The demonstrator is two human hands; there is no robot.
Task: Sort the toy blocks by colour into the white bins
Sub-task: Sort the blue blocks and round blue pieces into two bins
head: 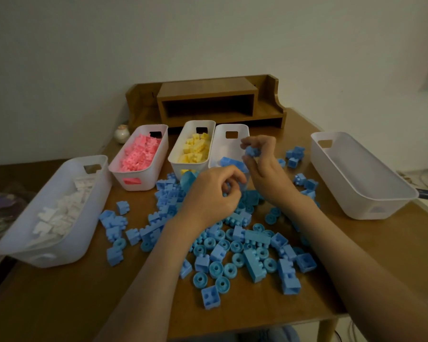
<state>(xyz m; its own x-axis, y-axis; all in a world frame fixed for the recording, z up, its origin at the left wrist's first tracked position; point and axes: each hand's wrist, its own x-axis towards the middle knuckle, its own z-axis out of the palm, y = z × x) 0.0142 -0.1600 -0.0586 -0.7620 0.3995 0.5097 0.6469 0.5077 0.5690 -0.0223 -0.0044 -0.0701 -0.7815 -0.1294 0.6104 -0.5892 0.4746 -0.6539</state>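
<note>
Right hand (262, 169) pinching blue block (252, 151) at bin (226, 149) edge, left hand (208, 193) curled

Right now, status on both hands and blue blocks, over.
Right hand pinches small blue plastic block by white plastic bin holding blue. Left hand curled in loose blue block pile, grip unclear. Bin mouth unobstructed.

a single wide-angle view from the person's head, looking forward and down onto the worktop (72, 299) from close above its near edge. it faces the far wall (109, 45), which fills the upper part of the frame.
</note>
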